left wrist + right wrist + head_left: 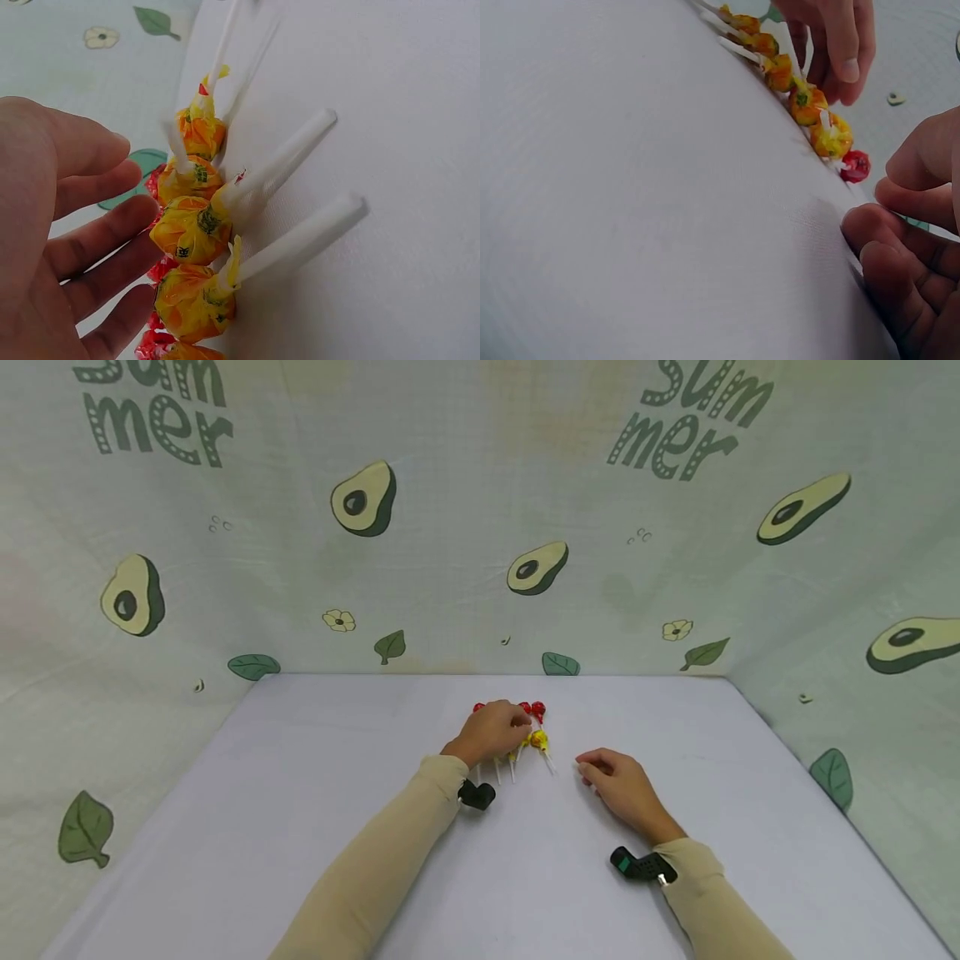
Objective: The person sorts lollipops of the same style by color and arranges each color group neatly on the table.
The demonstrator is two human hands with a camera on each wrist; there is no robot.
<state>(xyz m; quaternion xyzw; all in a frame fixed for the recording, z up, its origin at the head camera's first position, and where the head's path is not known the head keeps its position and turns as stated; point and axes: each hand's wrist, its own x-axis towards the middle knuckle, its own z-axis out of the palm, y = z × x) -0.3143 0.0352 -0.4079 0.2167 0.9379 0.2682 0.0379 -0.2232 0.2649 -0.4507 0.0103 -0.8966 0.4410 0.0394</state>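
Observation:
My left hand (493,730) hovers over a row of yellow-wrapped lollipops (539,739), with red-wrapped lollipops (538,709) behind them. In the left wrist view, the left hand (82,217) has its fingers loosely bent and spread beside the yellow lollipops (193,229); nothing shows in its grasp. White sticks point toward the near side of the table. Off to the right of the row, my right hand (621,789) rests low over the table, fingers slightly bent and holding nothing. The right wrist view shows one red lollipop (856,166) at the row's near end; the left hand partly hides other red ones.
A white-covered table (337,735) lies beneath both hands. Behind it and at the sides hangs a pale cloth (450,510) printed with avocados, leaves and lettering. Each wrist carries a black camera strap, such as the one on the right wrist (643,865).

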